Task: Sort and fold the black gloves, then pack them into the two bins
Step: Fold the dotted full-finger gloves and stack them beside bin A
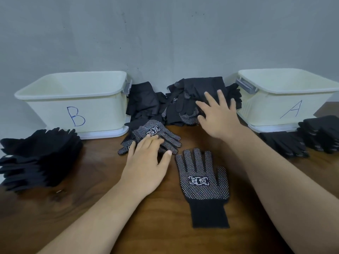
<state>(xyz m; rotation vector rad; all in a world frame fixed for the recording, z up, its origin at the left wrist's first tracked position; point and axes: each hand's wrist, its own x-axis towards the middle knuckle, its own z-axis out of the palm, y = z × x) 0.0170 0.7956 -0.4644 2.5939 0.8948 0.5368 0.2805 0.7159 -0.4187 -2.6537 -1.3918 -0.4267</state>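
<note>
A black dotted glove (202, 182) lies flat on the wooden table, fingers pointing away from me. Just left of it my left hand (146, 162) rests with straight fingers on another dotted glove (156, 132). My right hand (216, 116) reaches out with spread fingers over the loose heap of black gloves (183, 99) against the wall. Bin B (77, 103) stands at the left, bin A (286, 99) at the right; both look empty from here.
A stack of plain black gloves (40, 158) sits at the left in front of bin B. Dotted gloves are stacked (311, 136) at the right in front of bin A. A grey wall closes off the back of the table (165, 226).
</note>
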